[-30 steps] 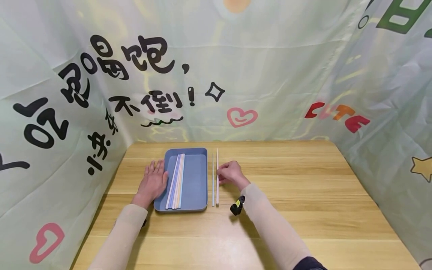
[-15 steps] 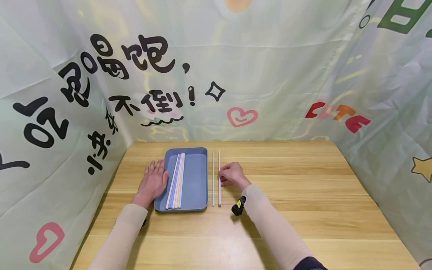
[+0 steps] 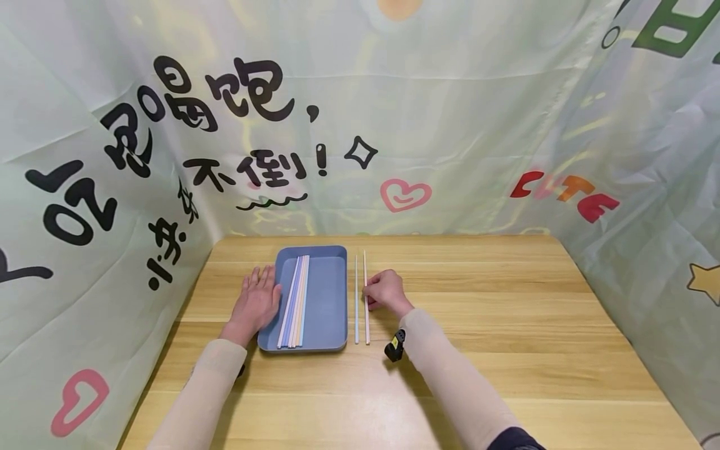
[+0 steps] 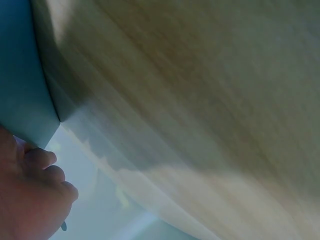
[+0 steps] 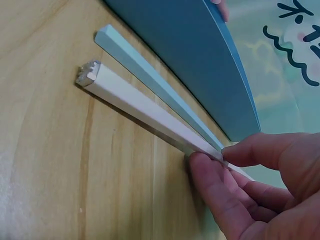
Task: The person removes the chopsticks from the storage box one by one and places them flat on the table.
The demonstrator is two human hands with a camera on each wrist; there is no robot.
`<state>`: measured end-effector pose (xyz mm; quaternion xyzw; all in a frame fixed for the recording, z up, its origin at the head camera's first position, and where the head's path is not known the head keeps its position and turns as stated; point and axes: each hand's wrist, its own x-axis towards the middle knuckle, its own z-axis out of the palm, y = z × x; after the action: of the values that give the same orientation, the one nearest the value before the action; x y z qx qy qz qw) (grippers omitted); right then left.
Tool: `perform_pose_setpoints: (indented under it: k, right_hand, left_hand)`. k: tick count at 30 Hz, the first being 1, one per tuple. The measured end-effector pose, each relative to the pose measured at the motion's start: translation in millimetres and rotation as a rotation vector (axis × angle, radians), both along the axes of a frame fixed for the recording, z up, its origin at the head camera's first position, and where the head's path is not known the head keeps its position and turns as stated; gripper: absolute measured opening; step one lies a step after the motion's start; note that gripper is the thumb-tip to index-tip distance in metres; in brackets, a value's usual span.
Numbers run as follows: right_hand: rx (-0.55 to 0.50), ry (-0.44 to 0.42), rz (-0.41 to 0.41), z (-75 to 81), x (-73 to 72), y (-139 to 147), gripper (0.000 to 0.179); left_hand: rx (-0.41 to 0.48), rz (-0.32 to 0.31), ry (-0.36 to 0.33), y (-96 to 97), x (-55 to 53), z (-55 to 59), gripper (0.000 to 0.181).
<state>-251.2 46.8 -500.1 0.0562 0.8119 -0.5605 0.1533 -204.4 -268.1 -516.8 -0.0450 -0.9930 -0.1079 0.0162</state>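
Observation:
A pale pink chopstick (image 3: 367, 328) lies on the table just right of a light blue chopstick (image 3: 357, 306), nearly parallel to it. My right hand (image 3: 387, 291) pinches the pink one around its middle between thumb and fingers; the right wrist view shows its squared, glittery end (image 5: 89, 74) by the table. With fingers extended, my left hand (image 3: 257, 305) rests against the left side of a blue-grey tray (image 3: 327, 300). Inside that tray, several pastel chopsticks (image 3: 295, 303) lie side by side in its left half. Only part of the left hand shows in the left wrist view.
The wooden table (image 3: 478, 350) ends at a printed cloth wall (image 3: 467, 137) behind, with more cloth on both sides. A small black and yellow device (image 3: 395, 345) is worn on the right wrist.
The pink chopstick has shifted slightly right with my right hand, widening its gap from the light blue one. My left hand stays at the tray.

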Motion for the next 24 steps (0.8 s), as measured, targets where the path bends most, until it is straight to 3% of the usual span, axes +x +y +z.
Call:
perform_pose_setpoints:
  k: [16, 24]
  right_hand:
    - [0.062, 0.055, -0.011, -5.5, -2.4, -2.2, 0.004]
    - [0.141, 0.095, 0.019, 1.7, -3.2, -1.8, 0.002]
  left_hand:
    - [-0.002, 0.005, -0.008, -0.3, -2.0, -1.2, 0.062]
    - [0.003, 0.013, -0.018, -0.7, -2.0, -2.0, 0.064]
